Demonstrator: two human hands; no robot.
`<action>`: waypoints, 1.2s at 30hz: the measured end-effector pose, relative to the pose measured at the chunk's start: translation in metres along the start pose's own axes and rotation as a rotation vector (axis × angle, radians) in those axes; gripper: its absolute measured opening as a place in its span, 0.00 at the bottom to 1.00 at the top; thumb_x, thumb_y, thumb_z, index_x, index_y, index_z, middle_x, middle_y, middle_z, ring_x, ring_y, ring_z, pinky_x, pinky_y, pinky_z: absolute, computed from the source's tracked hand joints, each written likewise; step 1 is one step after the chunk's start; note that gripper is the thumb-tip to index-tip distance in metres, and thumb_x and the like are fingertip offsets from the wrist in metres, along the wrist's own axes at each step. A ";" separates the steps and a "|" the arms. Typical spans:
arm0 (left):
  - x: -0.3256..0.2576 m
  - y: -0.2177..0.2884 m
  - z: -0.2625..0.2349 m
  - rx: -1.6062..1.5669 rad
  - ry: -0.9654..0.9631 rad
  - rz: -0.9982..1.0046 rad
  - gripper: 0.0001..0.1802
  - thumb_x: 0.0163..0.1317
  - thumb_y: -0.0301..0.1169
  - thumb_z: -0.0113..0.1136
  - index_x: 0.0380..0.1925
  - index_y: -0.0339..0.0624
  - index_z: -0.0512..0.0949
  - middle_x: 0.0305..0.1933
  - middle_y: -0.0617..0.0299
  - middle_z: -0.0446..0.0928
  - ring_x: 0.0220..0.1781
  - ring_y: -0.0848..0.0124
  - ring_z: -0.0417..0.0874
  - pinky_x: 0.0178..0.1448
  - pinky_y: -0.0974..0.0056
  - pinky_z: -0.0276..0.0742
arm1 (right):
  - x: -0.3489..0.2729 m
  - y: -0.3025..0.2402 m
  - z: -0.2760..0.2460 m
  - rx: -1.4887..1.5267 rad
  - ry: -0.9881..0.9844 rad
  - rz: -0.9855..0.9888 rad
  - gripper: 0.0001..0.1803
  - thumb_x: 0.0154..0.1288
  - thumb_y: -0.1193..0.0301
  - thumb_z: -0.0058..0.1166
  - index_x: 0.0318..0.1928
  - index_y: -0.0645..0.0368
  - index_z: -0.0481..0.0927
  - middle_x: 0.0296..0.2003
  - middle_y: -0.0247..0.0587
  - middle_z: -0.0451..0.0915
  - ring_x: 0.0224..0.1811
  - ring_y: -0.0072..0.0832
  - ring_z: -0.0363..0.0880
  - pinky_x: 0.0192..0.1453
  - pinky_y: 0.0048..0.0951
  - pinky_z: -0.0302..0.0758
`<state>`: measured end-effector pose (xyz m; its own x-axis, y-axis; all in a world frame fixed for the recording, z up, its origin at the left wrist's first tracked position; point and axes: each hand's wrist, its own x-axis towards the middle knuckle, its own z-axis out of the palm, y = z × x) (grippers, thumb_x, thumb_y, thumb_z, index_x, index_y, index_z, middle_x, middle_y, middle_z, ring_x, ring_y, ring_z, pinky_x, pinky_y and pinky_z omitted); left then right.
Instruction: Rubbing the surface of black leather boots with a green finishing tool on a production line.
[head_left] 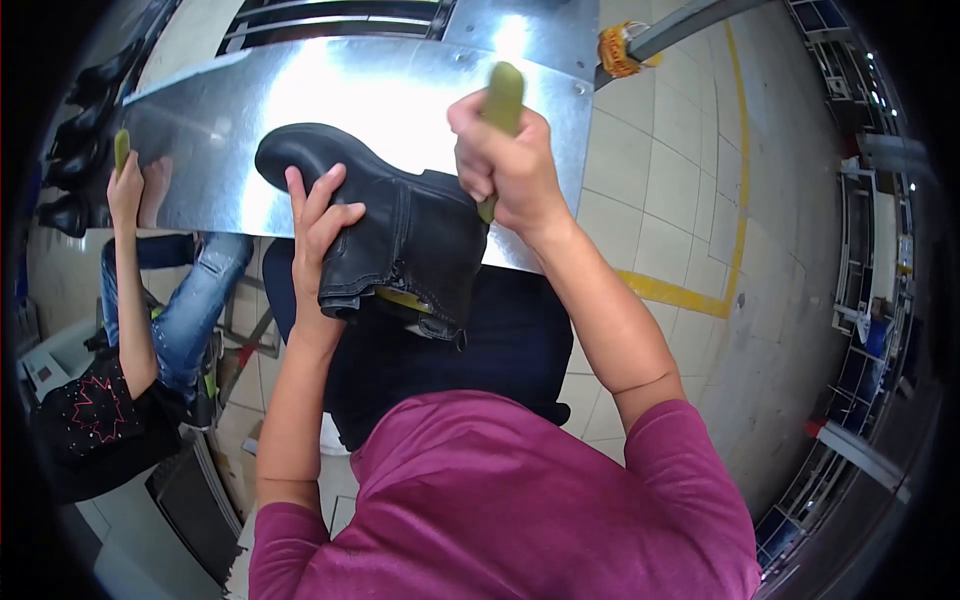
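Note:
A black ankle boot (pixel 405 225) lies on its side at the near edge of the metal table, toe to the far left and its opening toward me. My left hand (pixel 322 225) is closed around the boot, fingers spread over its upper beside the toe end. Yellow-green lining shows in the opening. In my right hand (pixel 505 165) is an olive-green stick-like tool (pixel 506 95), gripped in a fist. Its rounded end sticks up above the fist, slightly blurred. A short piece of it shows below, close to the boot's heel side; whether it touches cannot be told.
The shiny metal table (pixel 200 120) reaches leftward, where a co-worker's hand (pixel 126 190) holds a similar green tool (pixel 122 150). Several dark boots (pixel 75 150) stand at the far left. A metal bar wrapped in orange (pixel 618 50) rises past the table's right corner. Racks (pixel 860 260) line the right.

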<state>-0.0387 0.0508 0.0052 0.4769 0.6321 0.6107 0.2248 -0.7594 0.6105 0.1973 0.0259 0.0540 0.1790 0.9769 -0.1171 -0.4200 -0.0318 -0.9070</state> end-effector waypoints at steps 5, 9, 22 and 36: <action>-0.003 0.009 -0.003 -0.005 -0.020 -0.036 0.26 0.60 0.28 0.69 0.57 0.50 0.71 0.72 0.47 0.71 0.78 0.47 0.67 0.85 0.33 0.42 | -0.017 -0.001 -0.014 0.219 0.133 -0.062 0.09 0.73 0.65 0.59 0.39 0.56 0.75 0.17 0.27 0.63 0.12 0.18 0.61 0.16 0.23 0.60; -0.011 0.004 -0.006 -0.018 -0.005 -0.012 0.25 0.60 0.28 0.69 0.56 0.49 0.72 0.72 0.46 0.70 0.80 0.43 0.62 0.85 0.34 0.41 | -0.019 -0.001 0.001 0.131 0.130 -0.070 0.09 0.72 0.67 0.61 0.39 0.56 0.76 0.16 0.27 0.63 0.12 0.17 0.61 0.16 0.23 0.59; -0.032 -0.003 -0.009 -0.158 0.010 -0.071 0.25 0.56 0.23 0.71 0.54 0.54 0.76 0.74 0.53 0.69 0.86 0.41 0.47 0.85 0.41 0.46 | 0.054 0.020 0.080 -0.164 0.025 0.164 0.14 0.67 0.65 0.68 0.36 0.57 0.75 0.16 0.24 0.65 0.11 0.14 0.58 0.14 0.21 0.54; -0.028 -0.009 -0.008 -0.218 -0.097 -0.145 0.27 0.55 0.25 0.73 0.55 0.57 0.78 0.78 0.60 0.65 0.85 0.34 0.36 0.78 0.22 0.40 | 0.124 0.033 0.134 -0.203 -0.051 0.052 0.17 0.66 0.62 0.69 0.37 0.55 0.73 0.17 0.26 0.64 0.12 0.16 0.58 0.15 0.22 0.54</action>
<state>-0.0608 0.0415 -0.0135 0.5347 0.7063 0.4640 0.1138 -0.6043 0.7886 0.0867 0.1741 0.0638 0.1144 0.9820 -0.1501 -0.2388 -0.1195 -0.9637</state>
